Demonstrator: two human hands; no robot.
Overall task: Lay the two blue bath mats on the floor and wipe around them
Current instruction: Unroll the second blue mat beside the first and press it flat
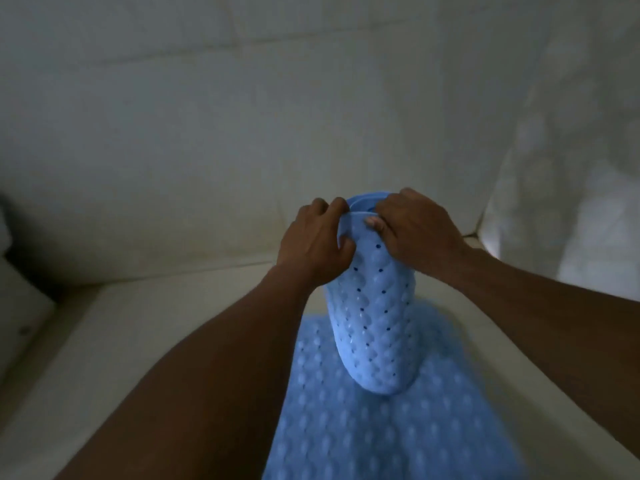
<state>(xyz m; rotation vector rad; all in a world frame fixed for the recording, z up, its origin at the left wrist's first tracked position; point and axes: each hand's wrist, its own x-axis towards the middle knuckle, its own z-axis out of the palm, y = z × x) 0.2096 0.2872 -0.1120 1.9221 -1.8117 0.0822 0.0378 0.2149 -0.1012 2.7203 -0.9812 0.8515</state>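
Rolled mat [372,327] upright, top gripped between left hand [317,237], right hand [414,230].

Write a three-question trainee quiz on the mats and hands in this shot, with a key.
1. True or false: both blue mats already lie spread flat.
2. Which hands grip the top end of the rolled mat? A) left only B) right only C) both
3. Fill in: the rolled mat's lower end is over the ____ mat.
Key: 1 false, one is rolled up. 2 C, the left hand and the right hand both grip it. 3 flat, the flat mat lies spread out beneath it.
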